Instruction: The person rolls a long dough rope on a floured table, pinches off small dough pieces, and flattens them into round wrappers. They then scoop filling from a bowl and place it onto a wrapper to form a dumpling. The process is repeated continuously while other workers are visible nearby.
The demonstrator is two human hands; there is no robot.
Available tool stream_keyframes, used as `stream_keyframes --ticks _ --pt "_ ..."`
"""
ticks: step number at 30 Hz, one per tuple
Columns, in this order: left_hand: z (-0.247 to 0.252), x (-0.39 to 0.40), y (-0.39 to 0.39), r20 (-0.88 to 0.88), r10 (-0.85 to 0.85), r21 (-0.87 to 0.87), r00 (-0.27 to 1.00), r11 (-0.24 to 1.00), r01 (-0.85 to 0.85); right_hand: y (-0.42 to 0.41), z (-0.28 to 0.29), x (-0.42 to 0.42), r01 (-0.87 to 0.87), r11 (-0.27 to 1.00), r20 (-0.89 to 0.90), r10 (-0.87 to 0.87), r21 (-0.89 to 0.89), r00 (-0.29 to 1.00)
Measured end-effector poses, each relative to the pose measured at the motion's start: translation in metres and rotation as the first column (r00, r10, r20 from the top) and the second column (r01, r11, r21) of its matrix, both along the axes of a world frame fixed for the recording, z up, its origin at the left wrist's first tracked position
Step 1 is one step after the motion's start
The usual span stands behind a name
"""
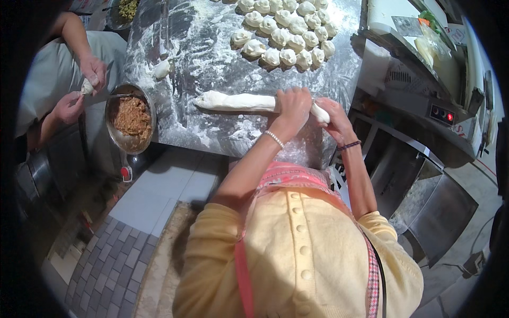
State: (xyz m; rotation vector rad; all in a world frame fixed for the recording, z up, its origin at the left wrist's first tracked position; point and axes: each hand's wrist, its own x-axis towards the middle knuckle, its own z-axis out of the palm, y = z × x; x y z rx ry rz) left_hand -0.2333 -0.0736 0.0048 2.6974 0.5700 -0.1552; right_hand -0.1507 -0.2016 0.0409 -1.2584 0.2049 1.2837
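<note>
A long rope of white dough lies across the floured metal table in front of me. My left hand is closed around the rope near its right end. Just beside it, my right hand grips the end piece of dough, which pokes out below the fingers. Whether that piece is still joined to the rope is hidden between my hands. Beyond them, several rows of stuffed-looking dough buns sit on the flour.
At left, a co-worker's hands hold a small piece of dough. A metal bowl of minced filling stands at the table's left edge. One dough lump lies nearby. An appliance with a red-lit display is at right.
</note>
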Motion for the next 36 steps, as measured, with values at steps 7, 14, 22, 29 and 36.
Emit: stream_keyframes --ticks 7,14,22,29,36 --pt "0.014 -0.012 0.014 0.194 -0.018 -0.139 0.981 0.989 0.046 0.025 -0.006 0.052 0.226 0.971 0.573 -0.142 -0.078 0.807" --pt "-0.003 -0.048 0.029 0.252 -0.038 -0.077 0.967 0.995 0.059 0.052 -0.035 0.082 0.116 0.807 0.811 0.556 -0.579 0.182" --pt "0.004 -0.041 0.029 0.41 0.024 -0.226 0.912 0.971 0.076 0.047 -0.023 0.001 -0.071 0.806 0.733 0.567 -0.587 0.375" --pt "0.001 -0.044 0.023 0.479 -0.058 -0.042 0.876 0.995 0.089 0.046 -0.055 -0.024 0.086 0.962 0.455 0.043 -0.259 0.89" --pt "-0.001 -0.034 0.013 0.177 -0.038 0.037 0.983 0.999 0.032 0.026 -0.029 -0.03 0.078 0.994 0.119 -0.069 -0.072 0.991"
